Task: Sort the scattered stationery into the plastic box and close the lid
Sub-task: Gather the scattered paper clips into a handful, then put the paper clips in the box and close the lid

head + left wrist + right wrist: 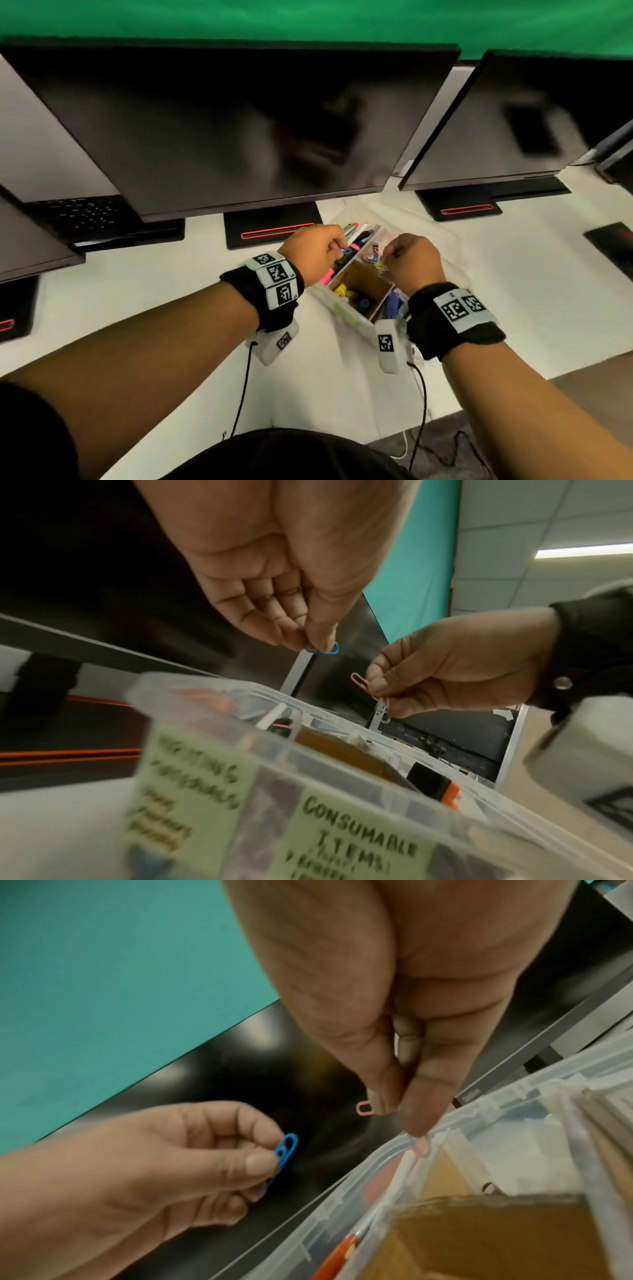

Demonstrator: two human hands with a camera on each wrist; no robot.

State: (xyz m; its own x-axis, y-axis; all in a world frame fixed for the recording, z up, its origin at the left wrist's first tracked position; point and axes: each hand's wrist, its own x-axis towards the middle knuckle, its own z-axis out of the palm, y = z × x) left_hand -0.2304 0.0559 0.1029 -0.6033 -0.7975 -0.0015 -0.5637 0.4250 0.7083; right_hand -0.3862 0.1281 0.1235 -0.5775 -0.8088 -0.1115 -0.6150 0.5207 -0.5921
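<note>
Two hands hover over the open plastic box [346, 310], each pinching paper clips. The left hand [313, 251] has its grip closed on a blue paper clip [286, 1152], caught between thumb and forefinger above the compartment of pens and markers [354, 236]. The right hand [412, 258] has its grip closed on a pink paper clip [359, 680], with a pale clip [385, 710] dangling below the same fingers; it hangs over the far compartment where more coloured clips [371, 260] lie. The box stands on the white table [171, 291], just in front of the monitor stands, its cardboard dividers [370, 281] splitting it into sections. On its near wall are green handwritten labels [346, 837], one reading "CONSUMABLE ITEMS". Whether the clear lid lies behind the box is too blurred to tell. Two dark monitors [239, 130] stand behind.
</note>
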